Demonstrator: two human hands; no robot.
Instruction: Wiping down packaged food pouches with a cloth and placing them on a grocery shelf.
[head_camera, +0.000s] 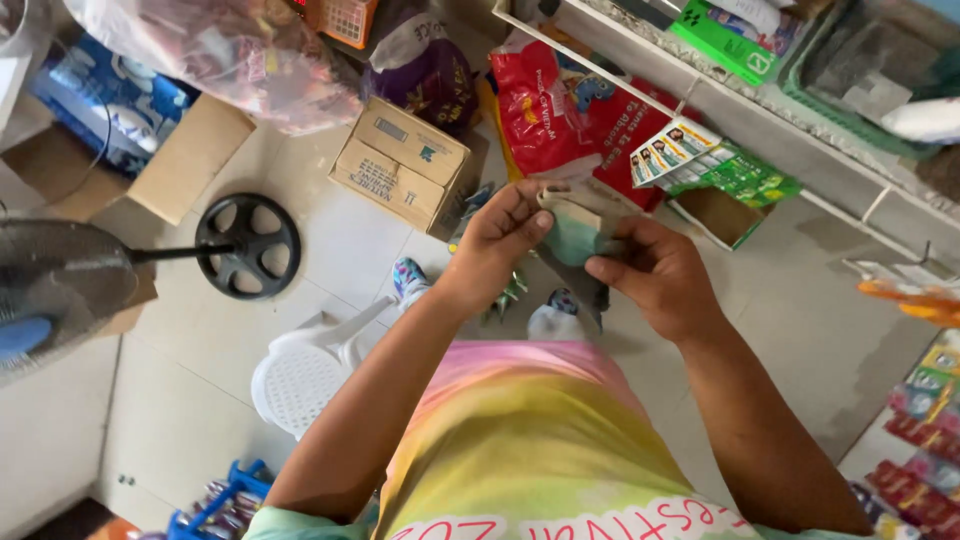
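Both hands raised at chest height over the tiled floor (350, 250); left hand (500, 235) and right hand (655, 270) pinch a small greenish folded packet (575, 232) between fingertips; looks light, thin, pliable; best gripped at its edges; cardboard box (405, 160) below.

— What's where?

— I see my left hand (505, 235) and right hand (655, 275) meet on a folded wad (575, 232). A cardboard box (405, 160) lies beyond them, a fan base (248, 245) left, a stool (305, 375) below-left, a shelf (720, 105) right.
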